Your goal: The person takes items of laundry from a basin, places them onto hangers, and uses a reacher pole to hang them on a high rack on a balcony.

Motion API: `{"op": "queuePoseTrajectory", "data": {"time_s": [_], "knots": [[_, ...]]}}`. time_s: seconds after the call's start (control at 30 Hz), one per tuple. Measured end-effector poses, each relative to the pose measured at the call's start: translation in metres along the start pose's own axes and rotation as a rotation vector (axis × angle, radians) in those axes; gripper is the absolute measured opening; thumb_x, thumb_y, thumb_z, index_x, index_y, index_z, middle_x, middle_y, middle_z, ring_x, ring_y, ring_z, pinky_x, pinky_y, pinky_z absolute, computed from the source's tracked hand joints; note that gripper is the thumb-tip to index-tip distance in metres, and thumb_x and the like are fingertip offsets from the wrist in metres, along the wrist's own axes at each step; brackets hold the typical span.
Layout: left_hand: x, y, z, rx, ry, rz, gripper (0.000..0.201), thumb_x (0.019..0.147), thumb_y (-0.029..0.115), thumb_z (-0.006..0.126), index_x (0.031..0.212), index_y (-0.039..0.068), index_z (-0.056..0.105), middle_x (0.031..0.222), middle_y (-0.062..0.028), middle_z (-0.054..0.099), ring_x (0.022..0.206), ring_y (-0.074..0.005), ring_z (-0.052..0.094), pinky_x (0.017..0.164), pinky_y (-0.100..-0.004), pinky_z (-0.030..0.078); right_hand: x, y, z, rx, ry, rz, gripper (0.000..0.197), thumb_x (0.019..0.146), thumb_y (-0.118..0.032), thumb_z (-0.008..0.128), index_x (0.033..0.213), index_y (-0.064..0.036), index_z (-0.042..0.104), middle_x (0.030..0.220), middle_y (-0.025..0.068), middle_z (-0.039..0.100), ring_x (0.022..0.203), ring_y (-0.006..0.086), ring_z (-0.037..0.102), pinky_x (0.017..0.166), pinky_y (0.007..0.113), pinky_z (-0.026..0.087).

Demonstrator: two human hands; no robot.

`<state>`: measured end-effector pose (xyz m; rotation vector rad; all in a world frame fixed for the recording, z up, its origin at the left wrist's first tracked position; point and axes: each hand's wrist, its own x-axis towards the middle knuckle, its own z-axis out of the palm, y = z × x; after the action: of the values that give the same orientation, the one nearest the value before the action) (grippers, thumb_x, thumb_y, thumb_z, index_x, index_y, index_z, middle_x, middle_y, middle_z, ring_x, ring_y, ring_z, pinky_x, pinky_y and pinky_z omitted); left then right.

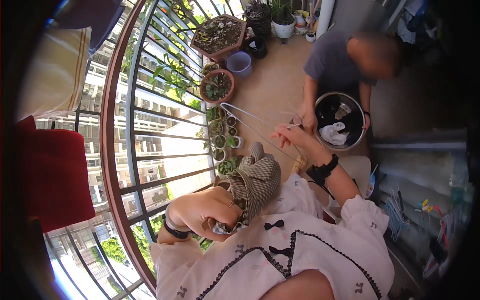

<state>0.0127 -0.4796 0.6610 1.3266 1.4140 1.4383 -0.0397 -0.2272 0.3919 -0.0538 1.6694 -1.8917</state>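
My left hand (222, 212) is closed on a bunched brown-and-white checked garment (257, 182), which hangs in folds beyond my wrist. My right hand (295, 135) reaches forward with curled fingers, around the end of a pale wire hanger (250, 127). The hanger's long wires slant across in front of the garment, toward the plant pots; its grip point is partly hidden by my fingers. Close to my right hand, a co-worker's hand (310, 122) rests at the rim of a round metal basin (317, 102). White wet-looking cloth (334, 134) and dark cloth lie in that basin.
A barred balcony railing (131, 125) runs along the left, with a red cloth (60, 175) hanging outside. Potted plants (217, 85) and a purple bucket (239, 64) line its foot. The co-worker (332, 60) crouches ahead. Several hangers (395, 212) and colourful clips lie at right.
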Motion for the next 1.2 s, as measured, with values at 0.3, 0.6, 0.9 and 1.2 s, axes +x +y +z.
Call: {"op": "queuePoseTrajectory", "data": {"time_s": [0.3,0.6,0.9,1.2], "knots": [[-0.086,0.03,0.035,0.289,0.628,-0.063,0.031,0.056,-0.009,0.068,0.058,0.005,0.04,0.053,-0.0067,0.038,0.045,-0.0246,0.038,0.043,-0.0349,0.025,0.022,-0.031,0.114,-0.072,-0.694,0.365,0.046,0.091,-0.049,0.046,0.116,-0.0109,0.054,0.114,0.0053,0.055,0.068,0.0054,0.055,0.052,0.016,0.036],[-0.11,0.012,0.07,0.427,1.266,-0.438,0.067,0.061,-0.009,0.062,0.123,0.007,0.043,0.073,-0.0027,0.052,0.067,-0.0089,0.049,0.062,-0.0217,0.04,-0.03,-0.132,0.07,-0.213,-0.047,-0.287,0.025,0.072,0.0,0.072,0.087,-0.0082,0.053,0.081,-0.0043,0.054,0.069,0.0032,0.051,0.058,0.018,0.04],[-0.045,-0.056,0.041,0.332,1.102,-0.3,0.061,0.061,-0.003,0.066,0.12,0.005,0.049,0.067,-0.0063,0.057,0.06,-0.0157,0.055,0.058,-0.027,0.044,-0.082,-0.178,0.175,-0.365,-0.187,-0.699,0.033,0.071,-0.007,0.077,0.094,-0.0054,0.053,0.08,-0.0005,0.058,0.056,-0.0001,0.043,0.048,0.016,0.034],[-0.072,-0.076,0.043,0.557,1.576,0.098,0.026,0.062,-0.014,0.051,0.077,0.006,0.046,0.074,-0.0023,0.049,0.067,-0.0098,0.044,0.068,-0.0213,0.039,-0.136,-0.179,0.063,-0.55,-0.521,0.001,0.059,0.074,-0.03,0.076,0.117,-0.0051,0.045,0.087,0.0031,0.06,0.067,0.0087,0.051,0.061,0.027,0.043]]}}
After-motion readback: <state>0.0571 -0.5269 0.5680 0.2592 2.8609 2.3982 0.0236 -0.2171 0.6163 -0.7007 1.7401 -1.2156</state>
